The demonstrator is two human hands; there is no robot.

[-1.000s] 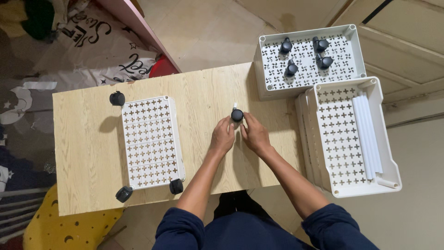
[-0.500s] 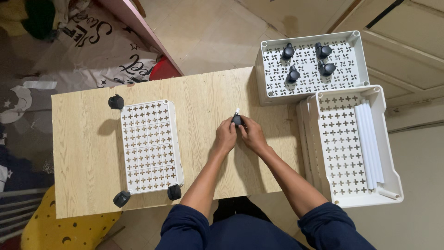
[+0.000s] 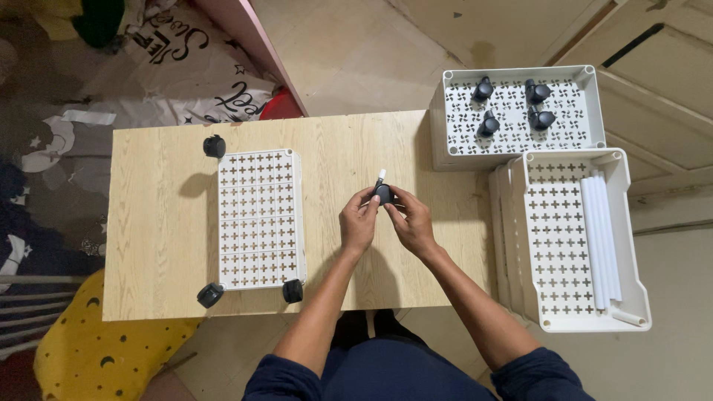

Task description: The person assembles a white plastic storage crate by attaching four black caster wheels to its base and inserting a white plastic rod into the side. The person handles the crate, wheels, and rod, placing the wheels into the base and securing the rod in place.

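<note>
Upturned tray (image 3: 258,219) left of hands' caster (image 3: 383,193)

Black caster wheel (image 3: 383,194) with white stem, held above wooden table, stem tilted up

Head-worn, looking straight down from well above the wooden table (image 3: 163,245); fingers (image 3: 369,202) near frame centre.

Both hands (image 3: 386,219) pinch a black caster (image 3: 383,194) above the wooden table (image 3: 160,245); white perforated tray (image 3: 259,219) lies left.
</note>
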